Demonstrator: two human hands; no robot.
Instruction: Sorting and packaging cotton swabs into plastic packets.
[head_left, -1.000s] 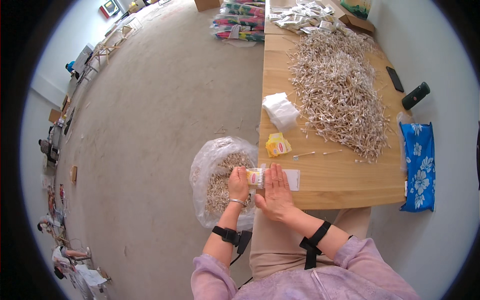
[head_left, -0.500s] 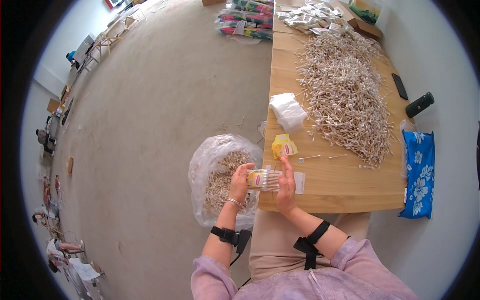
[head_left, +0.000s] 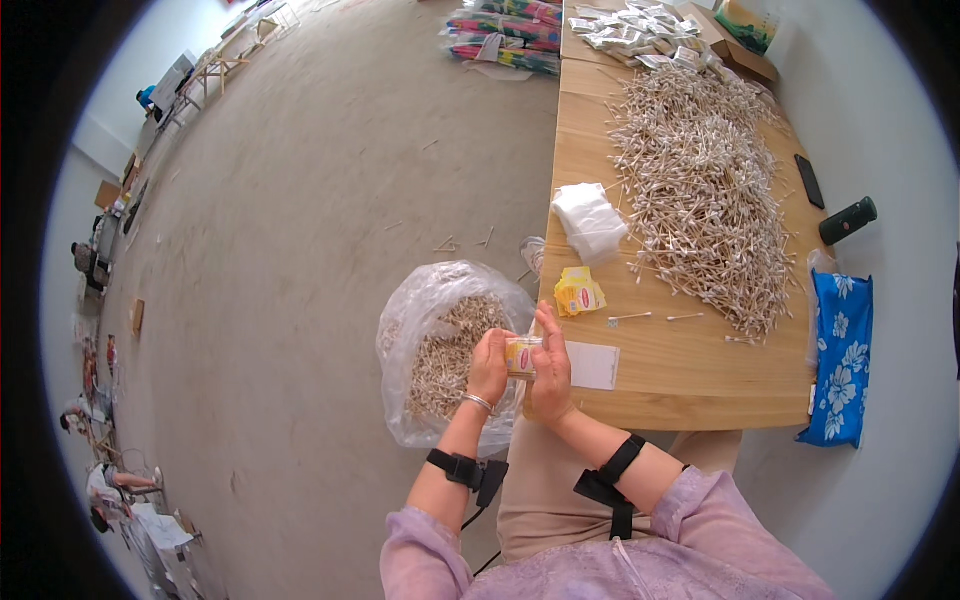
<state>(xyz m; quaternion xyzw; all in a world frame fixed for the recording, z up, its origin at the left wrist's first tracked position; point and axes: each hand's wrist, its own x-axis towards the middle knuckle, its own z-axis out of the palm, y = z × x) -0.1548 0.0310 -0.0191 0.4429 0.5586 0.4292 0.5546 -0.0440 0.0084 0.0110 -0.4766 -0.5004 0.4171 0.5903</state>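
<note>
My left hand (head_left: 488, 366) grips a small clear packet of cotton swabs (head_left: 521, 357) with a yellow label, held just off the table's left edge. Against the packet's other end lies the palm of my right hand (head_left: 550, 372), its fingers stretched out straight. The swabs are largely hidden between the two hands. Beside my right hand a white card (head_left: 594, 366) lies flat on the wooden table (head_left: 690, 385). Just beyond my fingertips is a small stack of yellow cards (head_left: 579, 292), with a few loose cotton swabs (head_left: 630, 316) to its right.
A large heap of cotton swabs (head_left: 700, 200) covers much of the table, with clear plastic bags (head_left: 590, 222) beside it. Filled packets (head_left: 640, 35) lie at the far end. On the floor stands a plastic sack (head_left: 398, 330) of swabs. A phone (head_left: 809, 181), dark cylinder (head_left: 848, 221) and blue floral pack (head_left: 840, 360) line the right.
My right hand has moved left toward my left hand, and the swabs that stuck out of the packet between them no longer show. The white card is now uncovered.
</note>
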